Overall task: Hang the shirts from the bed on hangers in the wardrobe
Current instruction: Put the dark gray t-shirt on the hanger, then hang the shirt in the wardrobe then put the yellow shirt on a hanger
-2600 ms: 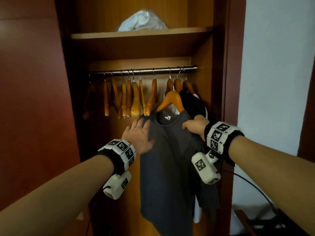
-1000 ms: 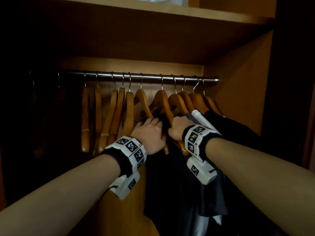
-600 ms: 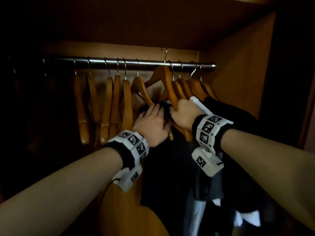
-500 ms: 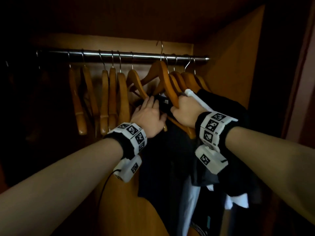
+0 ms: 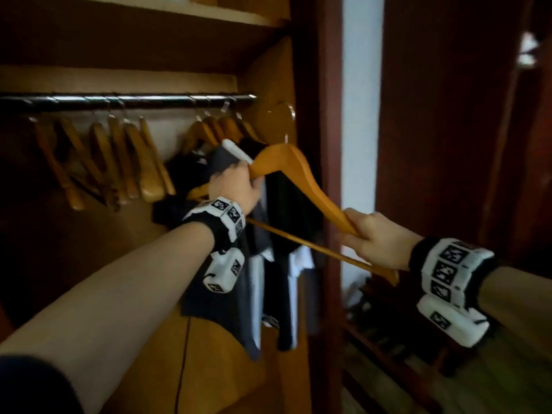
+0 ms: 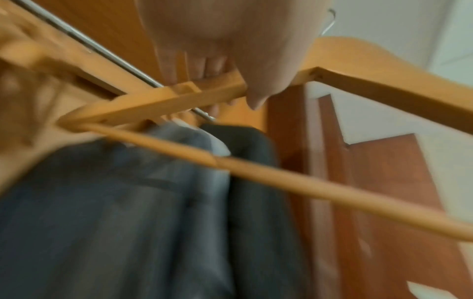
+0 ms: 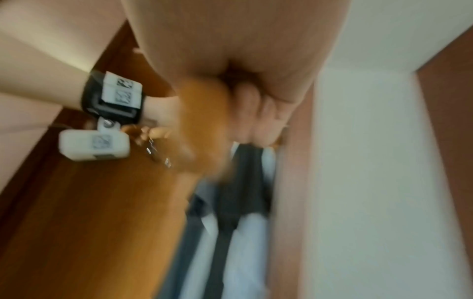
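Glossy wooden hanger; shiny metal rail; matt cloth shirts.

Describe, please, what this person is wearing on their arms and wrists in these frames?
Both forearms are bare. Each wrist carries a black band ringed with white blocks bearing black square markers, and a white boxy camera pod with similar markers hangs beneath. The right wrist's band and pod match. A thin dark cable trails below the left arm.
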Demonstrator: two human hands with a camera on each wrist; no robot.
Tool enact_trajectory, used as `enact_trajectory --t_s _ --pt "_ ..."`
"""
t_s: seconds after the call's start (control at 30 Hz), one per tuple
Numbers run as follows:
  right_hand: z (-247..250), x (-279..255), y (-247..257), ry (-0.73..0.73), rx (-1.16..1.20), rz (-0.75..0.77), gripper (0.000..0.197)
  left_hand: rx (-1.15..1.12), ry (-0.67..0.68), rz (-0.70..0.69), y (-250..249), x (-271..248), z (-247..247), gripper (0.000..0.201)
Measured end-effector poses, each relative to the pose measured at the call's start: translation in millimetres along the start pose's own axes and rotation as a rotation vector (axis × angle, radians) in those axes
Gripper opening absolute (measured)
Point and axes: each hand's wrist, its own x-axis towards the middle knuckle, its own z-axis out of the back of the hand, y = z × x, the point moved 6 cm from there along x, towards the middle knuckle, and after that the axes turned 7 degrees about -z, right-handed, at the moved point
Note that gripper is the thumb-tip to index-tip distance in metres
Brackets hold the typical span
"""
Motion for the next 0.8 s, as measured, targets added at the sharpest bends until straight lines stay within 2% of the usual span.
enact_trajectory --t_s 0.13,0.23,0.37,0.5,0.6,0.8 --pt "27 -79 -64 -0.027 -0.185 -0.207 0.032 -0.018 0.107 -0.197 -110 -54 -19 0.036" --pt "45 -133 -107 -0.101 -0.032 -0.367 0.028 -0.14 0.209 -0.324 -204 -97 -34 0.032" --pt "60 -226 -181 -0.22 0.168 -0.649 0.024 -0.434 0.409 -0.37 -313 -150 -61 0.027" --pt "69 -336 -247 -0.297 0.125 -0.9 0.023 -0.554 0.613 -0.421 -417 -219 -86 0.035" --pt "68 -419 -291 -0.337 0.057 -1.099 0.023 -0.645 0.731 -0.517 -495 -274 -103 0.038" --pt "53 -623 -357 -0.364 0.052 -1.505 0.024 -0.707 0.987 -0.822 -667 -412 -121 0.033"
